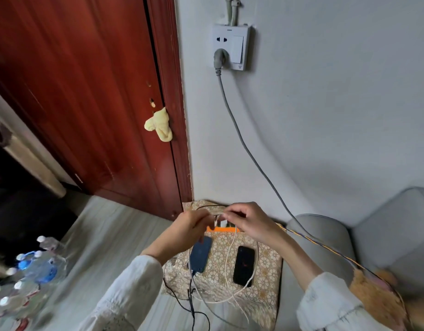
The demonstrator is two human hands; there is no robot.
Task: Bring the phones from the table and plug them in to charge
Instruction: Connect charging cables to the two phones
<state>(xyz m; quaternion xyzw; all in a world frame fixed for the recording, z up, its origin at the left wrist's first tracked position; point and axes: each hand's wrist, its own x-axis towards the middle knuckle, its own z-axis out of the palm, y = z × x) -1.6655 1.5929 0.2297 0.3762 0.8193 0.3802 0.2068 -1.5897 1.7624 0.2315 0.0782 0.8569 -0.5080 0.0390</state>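
Observation:
Two phones lie on a patterned cloth-covered stand point(266, 263). The blue phone point(201, 254) on the left has a dark cable in its lower end. The black phone point(244, 265) on the right has a white cable point(226, 266) at its lower end. An orange power strip point(221, 229) with white chargers sits at the back of the stand. Just above the strip, my left hand point(189, 226) and my right hand point(250, 223) pinch thin cables; what exactly the fingertips hold is blurred.
A grey cord point(232, 115) runs from the wall socket point(231, 46) down to the stand. A red wooden door point(86, 91) stands to the left, a grey sofa arm point(325, 235) to the right. Several water bottles point(31, 271) are at lower left. Cables trail onto the floor.

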